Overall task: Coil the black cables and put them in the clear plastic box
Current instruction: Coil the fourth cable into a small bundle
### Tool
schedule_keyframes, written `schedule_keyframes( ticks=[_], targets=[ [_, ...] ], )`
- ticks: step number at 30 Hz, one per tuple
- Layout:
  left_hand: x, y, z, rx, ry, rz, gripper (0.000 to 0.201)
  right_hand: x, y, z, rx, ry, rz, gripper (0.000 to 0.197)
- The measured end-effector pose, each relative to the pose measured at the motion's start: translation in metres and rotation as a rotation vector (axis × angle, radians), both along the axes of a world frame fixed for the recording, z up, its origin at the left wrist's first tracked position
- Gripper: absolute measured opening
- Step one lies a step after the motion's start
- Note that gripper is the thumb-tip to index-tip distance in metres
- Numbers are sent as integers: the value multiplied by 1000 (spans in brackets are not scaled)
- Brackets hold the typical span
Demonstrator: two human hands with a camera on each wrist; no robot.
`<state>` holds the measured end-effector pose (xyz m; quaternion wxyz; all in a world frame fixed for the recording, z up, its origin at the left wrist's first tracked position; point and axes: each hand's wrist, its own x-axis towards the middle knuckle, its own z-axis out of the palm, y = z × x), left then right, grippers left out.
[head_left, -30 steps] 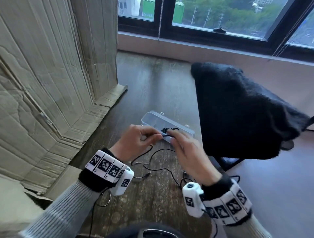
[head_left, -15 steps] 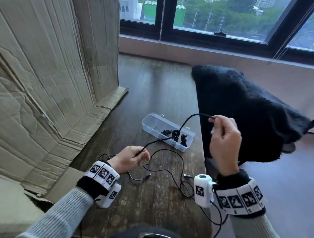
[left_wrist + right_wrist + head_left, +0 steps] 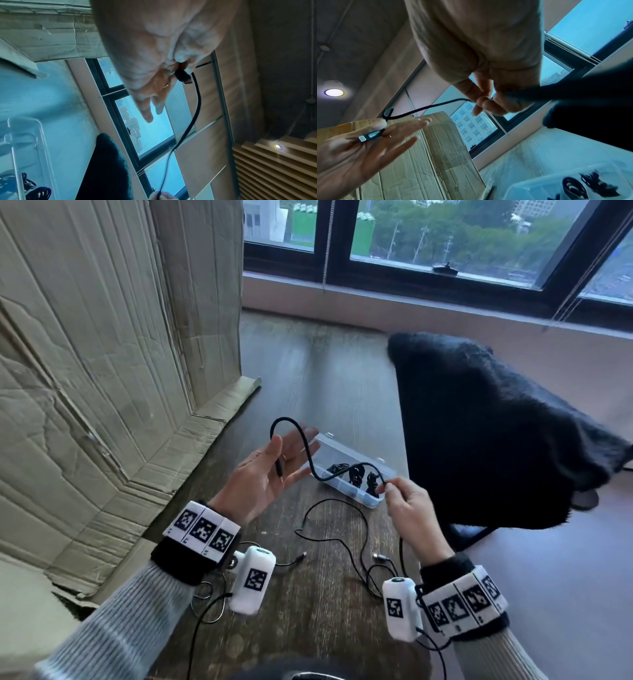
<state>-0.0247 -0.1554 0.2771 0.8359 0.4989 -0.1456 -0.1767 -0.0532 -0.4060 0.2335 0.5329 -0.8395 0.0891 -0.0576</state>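
- Starting a coil: our left hand (image 3: 270, 474) lies palm up at frame centre, fingers straight; the braided black cable (image 3: 310, 455) has its plug pinned by the thumb and loops over the fingertips.
- Our right hand (image 3: 406, 508), just right of it, pinches the same cable further along.
- Next, we judge, the right hand should wind the slack round the left fingers.
- Behind the hands, the clear plastic box (image 3: 356, 453) already contains coiled cables (image 3: 356, 472).
- Thin loose cables (image 3: 337, 539) sprawl on the wooden table (image 3: 318, 364) below; they may snag.
- A black furry chair (image 3: 496, 433) crowds the right, cardboard (image 3: 102, 354) the left.
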Motion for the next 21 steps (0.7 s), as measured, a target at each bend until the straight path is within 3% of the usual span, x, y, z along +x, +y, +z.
schedule_keyframes(
  ticks=[6, 11, 15, 18, 21],
  targets=[
    [-3, -4, 8, -165, 142, -84, 51, -2, 7, -29, -22, 196, 136, 29],
    [4, -13, -2, -202, 208, 101, 41, -9, 20, -26, 10, 203, 242, 18],
    [18, -11, -16, 102, 181, 281, 26, -15, 24, -6, 129, 27, 278, 14],
    [23, -5, -30, 451, 65, 220, 28, -15, 26, 14, 157, -32, 331, 11],
    [19, -5, -38, 659, -20, 94, 31, -10, 26, 26, 82, -62, 342, 12]
  ],
)
